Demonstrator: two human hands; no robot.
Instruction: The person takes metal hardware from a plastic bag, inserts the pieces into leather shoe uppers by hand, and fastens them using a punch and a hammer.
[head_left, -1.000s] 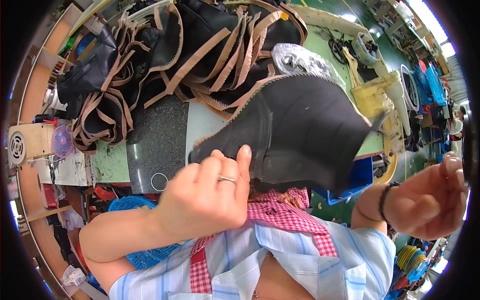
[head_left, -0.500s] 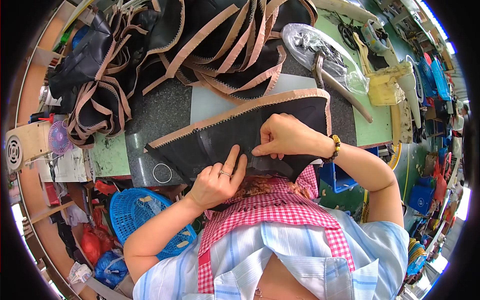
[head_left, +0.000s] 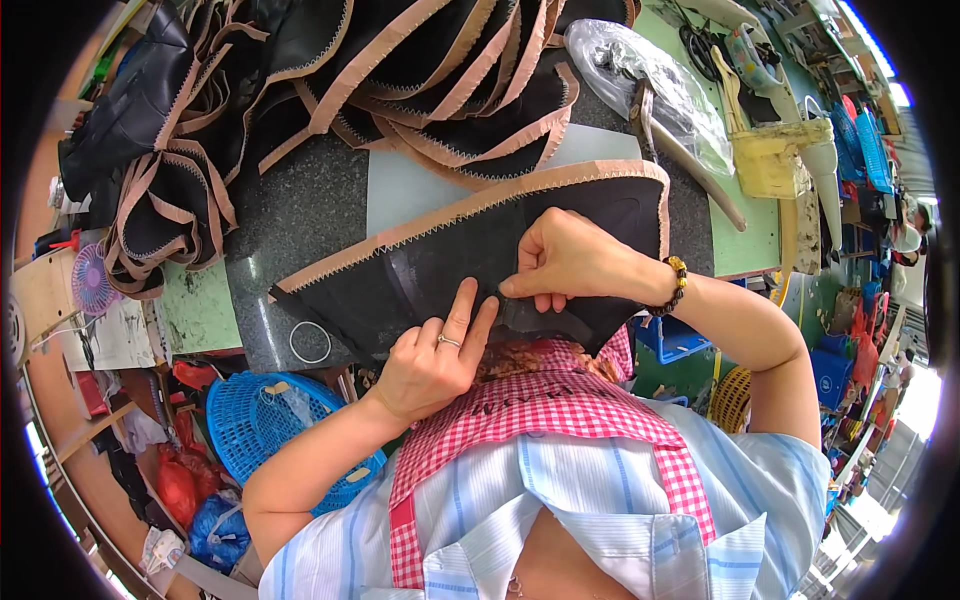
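A black, leather-like panel (head_left: 420, 270) with a zigzag-stitched tan edging strip lies in front of me at the table's near edge. My left hand (head_left: 432, 360) rests at its lower side, with index and middle fingers stretched out against the black surface and the others curled. Close to those fingertips, my right hand (head_left: 575, 265) is closed in a pinch at the panel's middle. Whatever lies between its thumb and forefinger is too small to make out. The panel's lower part is partly hidden by my left hand.
More tan-edged black pieces (head_left: 400, 90) pile up at the back. A hammer (head_left: 690, 170) lies right, near a clear plastic bag (head_left: 660, 90) and a yellowish block (head_left: 780, 160). At left are a small purple fan (head_left: 92, 280) and, below the table, a blue basket (head_left: 235, 425).
The panel appears slightly higher and farther left in view, and the surroundings have shifted with my head. My hands keep nearly the same pose, the right one still pinching.
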